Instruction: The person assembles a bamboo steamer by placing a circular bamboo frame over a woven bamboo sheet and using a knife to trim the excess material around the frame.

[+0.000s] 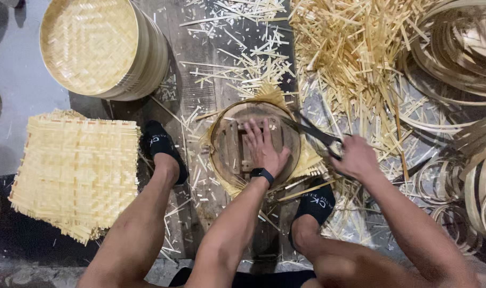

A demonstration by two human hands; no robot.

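Left hand (264,146) is pressed flat, fingers spread, on the round wooden form (237,141) sitting on a woven bamboo mat (272,96) between the two black-socked feet, so nothing's actually clasped there. Right hand (356,157) is clenched round the handles of dark metal shears (312,132); their long axis runs diagonally, blades pointing up-left at the form's right edge. Pale bamboo offcuts (349,53) lie heaped behind, stacked square woven mats (75,170) on the left.
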